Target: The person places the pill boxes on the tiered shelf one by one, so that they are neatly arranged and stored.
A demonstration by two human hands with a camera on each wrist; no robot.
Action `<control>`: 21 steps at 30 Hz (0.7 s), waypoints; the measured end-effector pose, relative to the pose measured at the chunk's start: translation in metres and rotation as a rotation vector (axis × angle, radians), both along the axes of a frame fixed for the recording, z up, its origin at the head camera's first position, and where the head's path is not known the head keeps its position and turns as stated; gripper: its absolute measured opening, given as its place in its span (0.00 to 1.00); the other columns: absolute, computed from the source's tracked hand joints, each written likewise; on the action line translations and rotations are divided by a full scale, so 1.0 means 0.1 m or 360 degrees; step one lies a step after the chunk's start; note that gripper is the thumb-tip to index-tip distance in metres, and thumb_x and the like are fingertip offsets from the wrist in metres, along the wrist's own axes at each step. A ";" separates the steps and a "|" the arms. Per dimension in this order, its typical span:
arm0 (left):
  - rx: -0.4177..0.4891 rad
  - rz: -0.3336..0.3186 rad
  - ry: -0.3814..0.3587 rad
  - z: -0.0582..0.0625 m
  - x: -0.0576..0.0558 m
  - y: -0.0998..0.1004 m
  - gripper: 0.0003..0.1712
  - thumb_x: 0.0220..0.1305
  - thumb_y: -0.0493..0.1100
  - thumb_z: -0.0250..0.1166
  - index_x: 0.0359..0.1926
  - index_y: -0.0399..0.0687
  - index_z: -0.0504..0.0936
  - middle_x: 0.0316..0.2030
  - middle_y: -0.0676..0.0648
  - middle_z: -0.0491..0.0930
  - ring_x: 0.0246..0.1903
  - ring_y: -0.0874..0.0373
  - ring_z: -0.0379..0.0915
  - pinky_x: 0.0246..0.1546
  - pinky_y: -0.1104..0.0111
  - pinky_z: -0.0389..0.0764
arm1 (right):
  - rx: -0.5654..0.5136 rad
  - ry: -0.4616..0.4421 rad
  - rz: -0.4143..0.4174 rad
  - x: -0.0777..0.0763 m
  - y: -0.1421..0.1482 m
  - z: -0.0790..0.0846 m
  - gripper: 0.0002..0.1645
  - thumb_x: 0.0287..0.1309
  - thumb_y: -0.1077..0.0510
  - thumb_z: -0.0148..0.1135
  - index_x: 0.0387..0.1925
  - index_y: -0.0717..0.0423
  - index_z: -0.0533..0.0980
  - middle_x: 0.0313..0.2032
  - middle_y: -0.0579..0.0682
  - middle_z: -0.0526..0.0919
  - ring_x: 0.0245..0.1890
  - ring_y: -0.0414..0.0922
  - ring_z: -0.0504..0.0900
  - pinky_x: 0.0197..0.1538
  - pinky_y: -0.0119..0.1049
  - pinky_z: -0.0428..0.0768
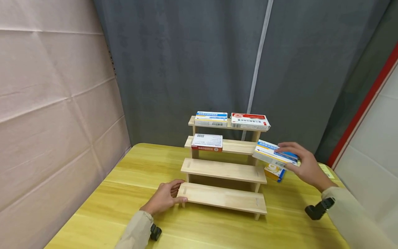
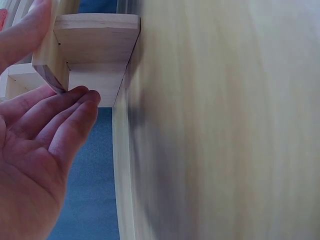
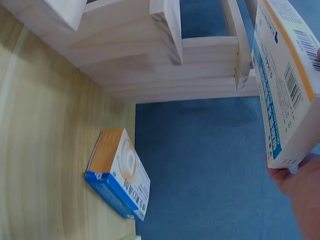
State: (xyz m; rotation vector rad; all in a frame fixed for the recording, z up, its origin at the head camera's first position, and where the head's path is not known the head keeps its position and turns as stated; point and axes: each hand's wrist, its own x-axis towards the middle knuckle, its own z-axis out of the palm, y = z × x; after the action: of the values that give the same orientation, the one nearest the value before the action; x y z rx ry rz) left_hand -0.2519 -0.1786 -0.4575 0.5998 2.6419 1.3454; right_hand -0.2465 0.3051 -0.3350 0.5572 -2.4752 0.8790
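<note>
My right hand [image 1: 306, 167] holds a white and blue medicine box [image 1: 269, 152] by its right end, just right of the stepped wooden rack [image 1: 222, 197]. In the right wrist view, that medicine box [image 3: 287, 95] shows its printed side and orange edge. With thumb and fingers on either side of its left end, my left hand [image 1: 164, 196] grips the rack's lowest step. The left wrist view shows the fingers of the left hand [image 2: 45, 130] against the step's corner. On the table beyond the raised box lies an orange and blue box [image 1: 275, 172], partly hidden in the head view.
A blue and white box [image 1: 210, 119] and a red and white box [image 1: 250, 121] lie on the top step. One white and red box [image 1: 207, 142] lies on the left of the step below. Grey curtain [image 1: 186, 69] hangs behind the yellow wooden table [image 1: 124, 197].
</note>
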 end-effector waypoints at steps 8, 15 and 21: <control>-0.0014 0.0016 0.0007 0.03 0.01 0.00 0.47 0.58 0.58 0.73 0.71 0.39 0.68 0.67 0.32 0.72 0.65 0.38 0.73 0.65 0.53 0.80 | 0.0018 -0.0092 0.0078 -0.13 -0.18 0.07 0.24 0.53 0.67 0.65 0.53 0.51 0.82 0.64 0.58 0.74 0.58 0.54 0.72 0.49 0.28 0.76; -0.0031 0.0018 0.0018 0.04 0.02 0.01 0.47 0.58 0.58 0.73 0.70 0.39 0.68 0.68 0.33 0.72 0.65 0.38 0.73 0.65 0.53 0.79 | -0.0009 -0.0212 0.0124 -0.24 -0.32 0.09 0.22 0.53 0.64 0.65 0.52 0.54 0.82 0.65 0.61 0.73 0.63 0.64 0.69 0.59 0.65 0.75; -0.0036 0.0013 0.0019 0.03 0.00 0.01 0.47 0.57 0.59 0.73 0.70 0.39 0.69 0.68 0.34 0.71 0.65 0.38 0.73 0.65 0.52 0.80 | -0.0004 -0.0240 0.0167 -0.32 -0.39 0.11 0.21 0.54 0.62 0.65 0.51 0.53 0.82 0.66 0.60 0.72 0.64 0.64 0.68 0.61 0.67 0.73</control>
State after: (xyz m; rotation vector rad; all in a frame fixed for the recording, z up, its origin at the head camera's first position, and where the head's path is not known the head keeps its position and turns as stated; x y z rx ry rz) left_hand -0.2521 -0.1779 -0.4549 0.5969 2.6680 1.3168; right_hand -0.2790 0.2665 -0.3239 0.6464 -2.5990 0.9986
